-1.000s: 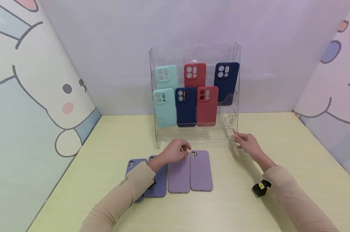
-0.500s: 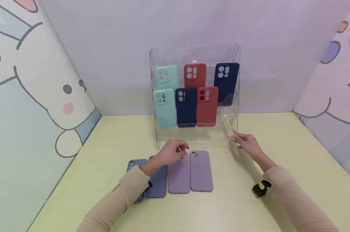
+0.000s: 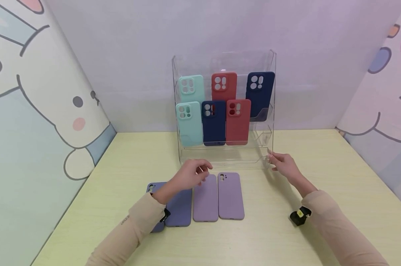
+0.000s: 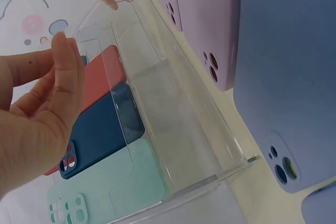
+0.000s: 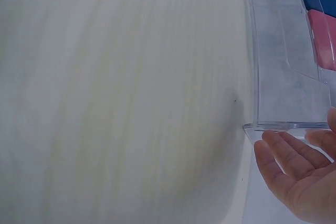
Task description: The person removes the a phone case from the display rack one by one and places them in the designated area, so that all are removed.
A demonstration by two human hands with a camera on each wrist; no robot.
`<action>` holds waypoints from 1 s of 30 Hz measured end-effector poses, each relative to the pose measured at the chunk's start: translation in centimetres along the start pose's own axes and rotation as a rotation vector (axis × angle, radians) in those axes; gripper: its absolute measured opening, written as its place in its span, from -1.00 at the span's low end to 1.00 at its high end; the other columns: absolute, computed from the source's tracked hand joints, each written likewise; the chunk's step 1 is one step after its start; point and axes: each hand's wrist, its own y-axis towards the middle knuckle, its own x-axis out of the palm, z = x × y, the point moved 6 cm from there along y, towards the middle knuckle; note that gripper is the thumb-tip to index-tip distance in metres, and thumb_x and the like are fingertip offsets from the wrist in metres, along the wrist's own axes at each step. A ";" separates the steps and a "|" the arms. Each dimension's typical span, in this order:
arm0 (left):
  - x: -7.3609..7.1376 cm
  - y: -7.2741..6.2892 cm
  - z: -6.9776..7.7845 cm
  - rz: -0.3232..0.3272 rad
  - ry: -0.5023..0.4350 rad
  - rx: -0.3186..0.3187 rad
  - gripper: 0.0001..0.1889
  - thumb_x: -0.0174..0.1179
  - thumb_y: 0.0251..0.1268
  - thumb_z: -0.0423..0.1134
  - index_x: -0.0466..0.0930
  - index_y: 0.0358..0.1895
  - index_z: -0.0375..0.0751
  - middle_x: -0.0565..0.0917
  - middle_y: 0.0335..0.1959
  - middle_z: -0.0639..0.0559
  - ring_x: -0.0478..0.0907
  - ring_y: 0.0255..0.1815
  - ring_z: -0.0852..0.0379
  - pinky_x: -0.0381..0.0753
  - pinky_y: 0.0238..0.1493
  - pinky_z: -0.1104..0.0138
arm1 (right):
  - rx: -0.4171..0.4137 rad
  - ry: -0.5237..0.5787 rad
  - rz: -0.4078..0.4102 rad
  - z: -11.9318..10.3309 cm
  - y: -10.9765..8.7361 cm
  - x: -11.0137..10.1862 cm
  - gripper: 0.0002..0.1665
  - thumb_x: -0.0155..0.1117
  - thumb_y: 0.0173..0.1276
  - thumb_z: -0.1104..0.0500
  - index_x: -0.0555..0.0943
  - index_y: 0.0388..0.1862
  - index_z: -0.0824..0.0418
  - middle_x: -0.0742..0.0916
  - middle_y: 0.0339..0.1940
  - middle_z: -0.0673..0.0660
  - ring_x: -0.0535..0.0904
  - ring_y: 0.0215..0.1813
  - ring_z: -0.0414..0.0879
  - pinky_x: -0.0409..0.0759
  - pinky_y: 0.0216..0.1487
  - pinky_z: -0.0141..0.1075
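A clear acrylic display stand stands upright, with mint, red and navy phone cases in its two upper tiers. At its lower right corner my right hand pinches the side panel's edge; in the right wrist view the fingertips meet that corner. My left hand hovers, loosely curled and holding nothing, over the top end of the left lilac phone case. To its right lies another lilac phone case. Two grey-blue cases lie at left, the inner one partly covered by my forearm.
The stand's bottom tier holds no case. A navy case leans in the upper right slot, a red case in the middle tier. Behind rises a pale wall; cartoon-printed panels flank the pale wooden table.
My left hand has drawn a little to the left, away from the right lilac case. My right hand stays at the stand's corner, and the cases have not moved.
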 end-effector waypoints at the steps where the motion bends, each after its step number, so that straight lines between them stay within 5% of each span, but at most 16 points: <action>1: -0.2 -0.1 0.0 0.004 -0.002 0.001 -0.83 0.05 0.20 -0.52 0.55 -0.16 -0.39 0.55 -0.44 -0.16 0.54 -0.51 -0.19 0.56 -0.65 0.38 | 0.000 -0.001 0.000 0.0 0.0 0.0 -0.42 -0.15 0.48 0.08 0.21 0.27 0.50 0.41 0.18 0.47 0.40 0.12 0.28 0.61 -0.17 -0.26; 11: -1.9 -0.9 -0.6 0.084 -0.031 -0.018 -0.81 0.07 0.19 -0.53 0.55 -0.14 -0.38 0.57 -0.36 -0.21 0.56 -0.45 -0.13 0.62 -0.55 0.13 | 0.000 0.003 0.005 0.1 0.0 -0.1 -0.41 -0.15 0.48 0.07 0.21 0.28 0.49 0.41 0.18 0.47 0.39 0.12 0.28 0.60 -0.14 -0.24; 17: -3.4 -1.5 -0.8 0.195 -0.027 0.026 -0.81 0.09 0.18 -0.53 0.55 -0.14 -0.40 0.58 -0.39 -0.15 0.56 -0.42 -0.07 0.63 -0.54 0.23 | 0.001 0.006 0.003 0.1 0.0 -0.1 -0.42 -0.15 0.48 0.07 0.21 0.28 0.49 0.41 0.18 0.47 0.39 0.13 0.28 0.60 -0.13 -0.23; 30: -7.3 -1.6 -2.3 0.435 -0.016 -0.009 -0.77 0.17 0.14 -0.48 0.54 -0.10 -0.45 0.60 -0.31 -0.22 0.56 -0.27 -0.07 0.57 -0.30 0.36 | -0.005 0.008 0.011 0.2 0.1 0.0 -0.41 -0.14 0.47 0.06 0.22 0.27 0.49 0.43 0.16 0.48 0.40 0.11 0.27 0.60 -0.14 -0.21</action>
